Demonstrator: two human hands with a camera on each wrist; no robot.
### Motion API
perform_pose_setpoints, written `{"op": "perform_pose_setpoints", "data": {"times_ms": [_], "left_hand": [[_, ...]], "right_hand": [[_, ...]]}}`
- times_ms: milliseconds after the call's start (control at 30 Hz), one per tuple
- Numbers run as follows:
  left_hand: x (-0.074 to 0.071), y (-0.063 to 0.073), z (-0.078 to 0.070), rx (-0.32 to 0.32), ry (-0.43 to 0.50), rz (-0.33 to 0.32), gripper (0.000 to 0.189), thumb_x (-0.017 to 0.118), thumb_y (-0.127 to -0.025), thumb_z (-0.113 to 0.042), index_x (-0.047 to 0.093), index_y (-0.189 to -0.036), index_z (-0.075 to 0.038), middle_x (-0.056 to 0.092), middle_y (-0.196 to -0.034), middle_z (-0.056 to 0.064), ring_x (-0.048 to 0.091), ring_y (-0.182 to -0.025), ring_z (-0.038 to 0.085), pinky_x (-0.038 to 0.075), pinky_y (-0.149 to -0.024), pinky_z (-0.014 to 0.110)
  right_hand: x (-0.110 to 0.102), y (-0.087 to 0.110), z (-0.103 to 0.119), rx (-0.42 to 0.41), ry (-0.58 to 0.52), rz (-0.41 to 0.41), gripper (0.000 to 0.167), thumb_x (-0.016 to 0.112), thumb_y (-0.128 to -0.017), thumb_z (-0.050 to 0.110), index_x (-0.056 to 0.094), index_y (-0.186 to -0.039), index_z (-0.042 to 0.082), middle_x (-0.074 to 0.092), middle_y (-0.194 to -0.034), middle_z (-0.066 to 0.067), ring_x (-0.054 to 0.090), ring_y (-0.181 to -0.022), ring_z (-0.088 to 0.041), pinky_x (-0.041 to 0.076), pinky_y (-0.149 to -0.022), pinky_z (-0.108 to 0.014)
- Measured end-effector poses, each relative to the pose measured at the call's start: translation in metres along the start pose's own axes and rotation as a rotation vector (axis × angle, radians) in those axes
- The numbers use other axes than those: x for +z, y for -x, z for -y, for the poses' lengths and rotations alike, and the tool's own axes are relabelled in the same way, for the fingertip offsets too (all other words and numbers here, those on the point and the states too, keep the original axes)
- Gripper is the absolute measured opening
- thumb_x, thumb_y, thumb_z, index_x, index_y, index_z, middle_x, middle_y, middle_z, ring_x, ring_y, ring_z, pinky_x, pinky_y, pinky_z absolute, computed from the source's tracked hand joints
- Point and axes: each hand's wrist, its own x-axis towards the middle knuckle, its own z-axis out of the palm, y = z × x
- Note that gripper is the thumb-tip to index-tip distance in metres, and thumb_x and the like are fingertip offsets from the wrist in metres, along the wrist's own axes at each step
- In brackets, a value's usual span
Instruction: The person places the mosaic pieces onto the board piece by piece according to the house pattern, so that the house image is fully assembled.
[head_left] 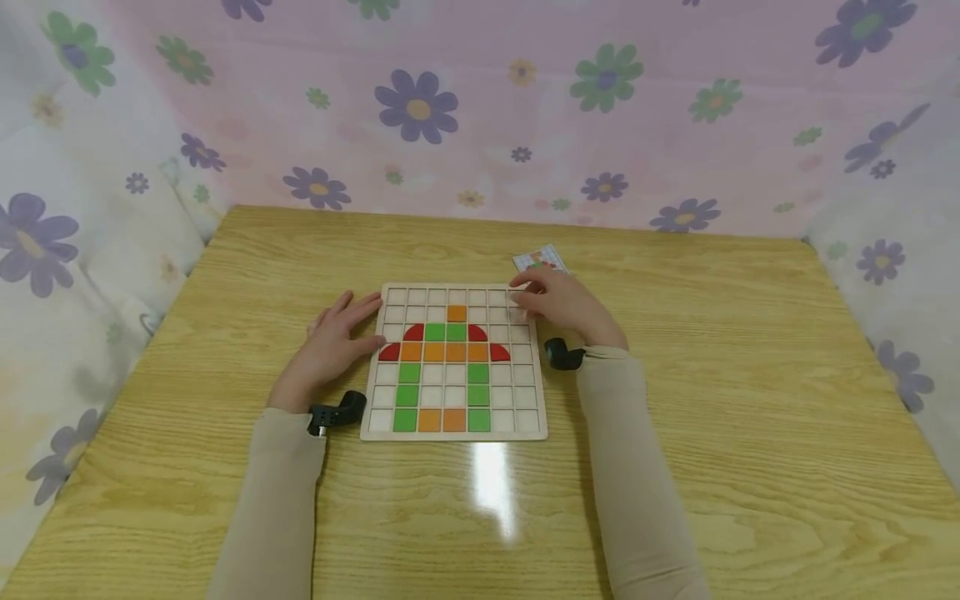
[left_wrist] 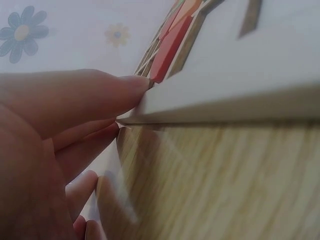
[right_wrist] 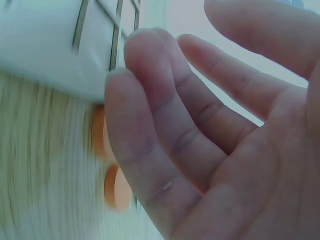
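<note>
A square wooden grid board (head_left: 453, 436) lies on the table. Green, orange and red tiles form a figure in its cells; quarter-round red tiles (head_left: 499, 352) sit at its sides. My left hand (head_left: 330, 346) is at the board's left edge. In the left wrist view its thumb (left_wrist: 132, 86) touches the top of the rim, near a red tile (left_wrist: 170, 50), with the other fingers extended beside the edge. Over the board's upper right corner, my right hand (head_left: 566, 304) has loosely bent fingers and nothing between thumb and fingertips.
A small picture card (head_left: 542, 258) lies behind the board, just beyond the right hand. Two rounded orange pieces (right_wrist: 118, 187) show past the fingers in the right wrist view. The wooden table (head_left: 742, 400) extends to both sides; a flowered cloth (head_left: 487, 108) hangs behind it.
</note>
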Motion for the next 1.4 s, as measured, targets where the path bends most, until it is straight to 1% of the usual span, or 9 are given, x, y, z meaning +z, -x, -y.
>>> {"op": "perform_pose_setpoints", "data": {"times_ms": [67, 200, 300, 533, 733, 900, 1100, 1267, 1400], "left_hand": [[0.0, 0.0, 0.0, 0.001, 0.001, 0.002, 0.061, 0.058, -0.086, -0.032, 0.031, -0.14, -0.024, 0.022, -0.145, -0.007, -0.003, -0.135, 0.022, -0.005, -0.098, 0.059], [0.003, -0.002, 0.001, 0.015, -0.001, 0.005, 0.061, 0.058, -0.086, -0.032, 0.032, -0.14, -0.023, 0.024, -0.145, -0.007, -0.002, -0.135, 0.021, -0.005, -0.099, 0.057], [0.004, -0.002, 0.001, 0.019, 0.0, 0.002, 0.061, 0.059, -0.086, -0.031, 0.033, -0.14, -0.022, 0.025, -0.144, -0.007, -0.001, -0.135, 0.02, -0.005, -0.1, 0.055], [0.003, 0.001, 0.0, 0.007, 0.0, -0.002, 0.061, 0.058, -0.086, -0.03, 0.033, -0.14, -0.022, 0.024, -0.144, -0.007, -0.001, -0.135, 0.021, -0.004, -0.099, 0.056], [0.001, 0.003, -0.001, 0.004, -0.002, -0.005, 0.06, 0.059, -0.086, -0.029, 0.033, -0.14, -0.022, 0.024, -0.144, -0.007, -0.001, -0.135, 0.021, -0.003, -0.1, 0.055], [0.001, 0.001, -0.001, 0.008, -0.008, -0.007, 0.06, 0.059, -0.086, -0.03, 0.033, -0.14, -0.023, 0.024, -0.145, -0.007, -0.001, -0.135, 0.021, -0.003, -0.1, 0.056], [0.0, 0.0, -0.001, 0.004, -0.004, -0.006, 0.061, 0.058, -0.086, -0.03, 0.032, -0.14, -0.022, 0.024, -0.145, -0.005, -0.002, -0.135, 0.023, -0.004, -0.098, 0.058], [0.0, 0.001, -0.001, -0.002, 0.004, -0.002, 0.061, 0.058, -0.086, -0.03, 0.032, -0.14, -0.022, 0.023, -0.145, -0.004, -0.002, -0.135, 0.024, -0.004, -0.098, 0.059], [0.0, 0.001, 0.0, -0.003, 0.008, -0.002, 0.061, 0.058, -0.086, -0.03, 0.031, -0.141, -0.023, 0.022, -0.146, -0.004, -0.003, -0.135, 0.025, -0.004, -0.097, 0.059]], "right_hand": [[-0.004, 0.003, -0.005, 0.03, 0.009, -0.03, 0.035, 0.052, -0.089, 0.034, 0.054, -0.12, 0.017, 0.059, -0.096, -0.006, 0.057, -0.077, -0.02, 0.043, -0.075, -0.035], [-0.012, 0.01, -0.015, 0.061, 0.004, -0.073, 0.036, 0.052, -0.09, 0.035, 0.054, -0.121, 0.018, 0.058, -0.103, -0.006, 0.058, -0.079, -0.022, 0.041, -0.077, -0.037], [-0.016, 0.014, -0.023, 0.076, 0.008, -0.083, 0.037, 0.051, -0.09, 0.036, 0.054, -0.121, 0.016, 0.056, -0.107, -0.007, 0.058, -0.08, -0.022, 0.042, -0.078, -0.037], [-0.024, 0.017, -0.035, 0.128, -0.007, -0.114, 0.034, 0.052, -0.089, 0.038, 0.056, -0.116, 0.018, 0.056, -0.103, -0.006, 0.057, -0.081, -0.022, 0.043, -0.075, -0.036], [-0.028, 0.017, -0.042, 0.162, 0.042, -0.115, 0.036, 0.057, -0.086, 0.037, 0.056, -0.117, 0.016, 0.056, -0.105, -0.009, 0.053, -0.083, -0.023, 0.042, -0.073, -0.036], [-0.028, 0.016, -0.046, 0.157, 0.082, -0.108, 0.034, 0.057, -0.087, 0.029, 0.056, -0.118, 0.014, 0.054, -0.11, -0.011, 0.049, -0.083, -0.024, 0.04, -0.069, -0.035], [-0.026, 0.014, -0.046, 0.142, 0.107, -0.116, 0.03, 0.057, -0.086, 0.022, 0.058, -0.116, 0.014, 0.053, -0.11, -0.01, 0.046, -0.09, -0.024, 0.038, -0.077, -0.037], [-0.023, 0.013, -0.046, 0.127, 0.124, -0.115, 0.032, 0.057, -0.087, 0.021, 0.056, -0.118, 0.012, 0.053, -0.106, -0.012, 0.046, -0.089, -0.025, 0.037, -0.078, -0.039], [-0.022, 0.01, -0.046, 0.115, 0.135, -0.128, 0.028, 0.059, -0.086, 0.021, 0.057, -0.113, 0.011, 0.053, -0.1, -0.01, 0.047, -0.086, -0.025, 0.037, -0.078, -0.039]]}}
